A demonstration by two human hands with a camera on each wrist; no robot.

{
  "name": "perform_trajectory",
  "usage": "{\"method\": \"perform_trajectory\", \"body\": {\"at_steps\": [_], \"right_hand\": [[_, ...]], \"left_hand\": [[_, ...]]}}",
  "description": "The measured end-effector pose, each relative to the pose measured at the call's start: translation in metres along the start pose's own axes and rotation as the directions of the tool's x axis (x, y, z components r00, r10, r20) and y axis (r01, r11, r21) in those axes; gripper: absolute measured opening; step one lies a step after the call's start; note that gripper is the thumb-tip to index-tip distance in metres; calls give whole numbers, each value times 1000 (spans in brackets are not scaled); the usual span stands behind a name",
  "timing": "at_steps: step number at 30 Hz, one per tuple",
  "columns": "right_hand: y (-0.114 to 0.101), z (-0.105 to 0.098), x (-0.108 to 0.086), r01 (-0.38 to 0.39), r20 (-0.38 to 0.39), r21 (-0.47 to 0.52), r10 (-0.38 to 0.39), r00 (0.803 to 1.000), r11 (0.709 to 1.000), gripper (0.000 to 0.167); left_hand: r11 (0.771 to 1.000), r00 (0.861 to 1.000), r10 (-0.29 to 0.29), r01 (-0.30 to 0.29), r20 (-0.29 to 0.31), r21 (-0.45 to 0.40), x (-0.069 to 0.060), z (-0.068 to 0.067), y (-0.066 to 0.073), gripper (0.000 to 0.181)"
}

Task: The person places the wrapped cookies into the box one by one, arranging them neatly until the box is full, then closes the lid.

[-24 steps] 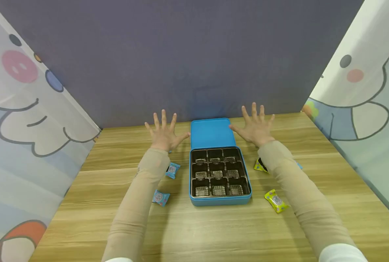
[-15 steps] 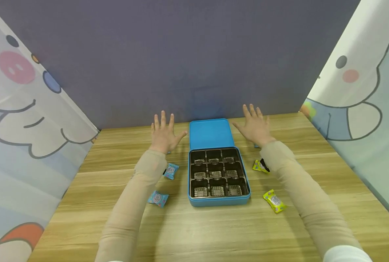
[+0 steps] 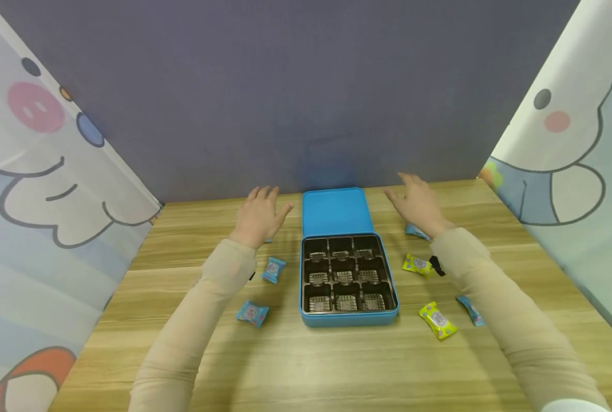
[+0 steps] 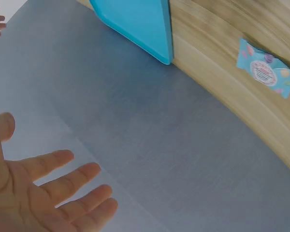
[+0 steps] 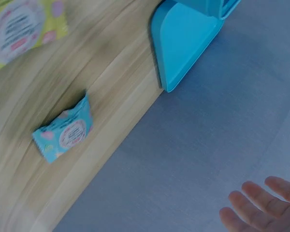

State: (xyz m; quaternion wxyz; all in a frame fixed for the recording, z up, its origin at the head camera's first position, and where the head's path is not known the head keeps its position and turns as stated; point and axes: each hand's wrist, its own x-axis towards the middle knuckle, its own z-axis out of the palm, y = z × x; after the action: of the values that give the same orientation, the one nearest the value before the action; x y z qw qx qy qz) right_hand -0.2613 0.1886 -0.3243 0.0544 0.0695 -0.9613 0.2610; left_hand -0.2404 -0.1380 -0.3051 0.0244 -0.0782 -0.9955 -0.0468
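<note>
Box (image 3: 349, 319), blue and squarish with rounded corners, rests on the wood-grain table (image 3: 326, 366) between the forearms (image 3: 179, 337), its flat lid (image 3: 338, 212) opened back. A glossy black tray (image 3: 343, 276) inside is moulded into nine cells with textured floors. Left hand (image 3: 257, 218) and right hand (image 3: 421, 207) flank the lid, both released, fingers loosely extended. Crimped blue packets (image 3: 252, 313) lie at both sides, yellow packets (image 3: 437, 320) at right.

Booth-like setting: cartoon-printed drapes (image 3: 32, 149), grey partition (image 3: 306, 97), wood-grain table (image 3: 347, 366).
</note>
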Motion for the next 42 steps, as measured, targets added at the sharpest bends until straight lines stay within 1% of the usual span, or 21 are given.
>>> {"method": "perform_trajectory", "body": {"at_steps": [5,7,9,11,12,15,18,19,20,21,23,26,29,31,32,34,36,37,39,40,42], "right_hand": [[4,-2,-9,30,-16,-26,-30,999,999,71],[6,-3,-13,37,-14,-24,-38,999,999,68],[9,-4,-17,37,-5,3,-37,999,999,64],[13,-4,-20,32,-4,46,-32,999,998,61],[16,-4,-21,29,-11,68,-29,1000,997,60],[23,-4,-25,27,-47,130,-21,999,991,58],[29,-4,-29,24,-69,176,-12,998,984,55],[31,-4,-31,22,-69,191,-9,998,981,54],[33,-5,-33,14,-62,208,-1,998,978,53],[35,-6,-35,3,-53,221,8,999,975,52],[40,-7,-38,-11,-40,245,22,999,969,51],[46,-8,-43,-29,-24,269,37,999,963,49],[51,-9,-47,-24,-13,258,29,1000,966,46],[53,-9,-50,-16,1,249,17,1000,968,44],[54,-9,-51,-14,10,245,12,1000,969,44],[57,-9,-53,2,17,234,-6,1000,972,42],[60,-7,-54,25,24,230,-31,999,973,40],[62,-7,-55,34,26,226,-41,999,973,40],[67,-5,-56,58,24,220,-65,998,974,39],[69,-4,-58,65,23,216,-72,997,974,38],[73,-3,-60,77,22,207,-83,996,975,38]], "left_hand": [[997,996,40,-45,-83,-67,-7,-3,3,65],[994,990,69,-78,-125,-76,-11,-4,3,63],[990,980,107,-121,-169,-71,-14,-4,2,59],[983,963,153,-171,-222,-65,-16,-4,-1,54],[978,952,175,-197,-252,-66,-17,-3,-2,50],[961,913,222,-265,-342,-82,-19,1,-7,40],[935,879,244,-326,-409,-141,-20,5,-11,31],[924,872,248,-343,-423,-167,-20,8,-12,29],[912,868,248,-359,-429,-198,-20,10,-13,28],[901,868,247,-369,-431,-228,-20,12,-14,27],[872,873,244,-388,-423,-298,-19,18,-16,27],[825,878,245,-411,-410,-388,-18,27,-17,27],[783,876,261,-438,-406,-441,-16,35,-18,24],[763,881,271,-442,-387,-472,-15,40,-19,22],[759,890,270,-432,-368,-488,-15,43,-19,22],[748,913,262,-397,-312,-532,-16,48,-19,22],[741,938,246,-345,-246,-576,-16,54,-19,23],[735,948,239,-319,-212,-598,-17,58,-19,24],[722,961,228,-273,-154,-636,-16,64,-18,27],[718,966,225,-254,-129,-648,-16,68,-17,28],[698,974,214,-209,-79,-685,-14,74,-15,30]]}}
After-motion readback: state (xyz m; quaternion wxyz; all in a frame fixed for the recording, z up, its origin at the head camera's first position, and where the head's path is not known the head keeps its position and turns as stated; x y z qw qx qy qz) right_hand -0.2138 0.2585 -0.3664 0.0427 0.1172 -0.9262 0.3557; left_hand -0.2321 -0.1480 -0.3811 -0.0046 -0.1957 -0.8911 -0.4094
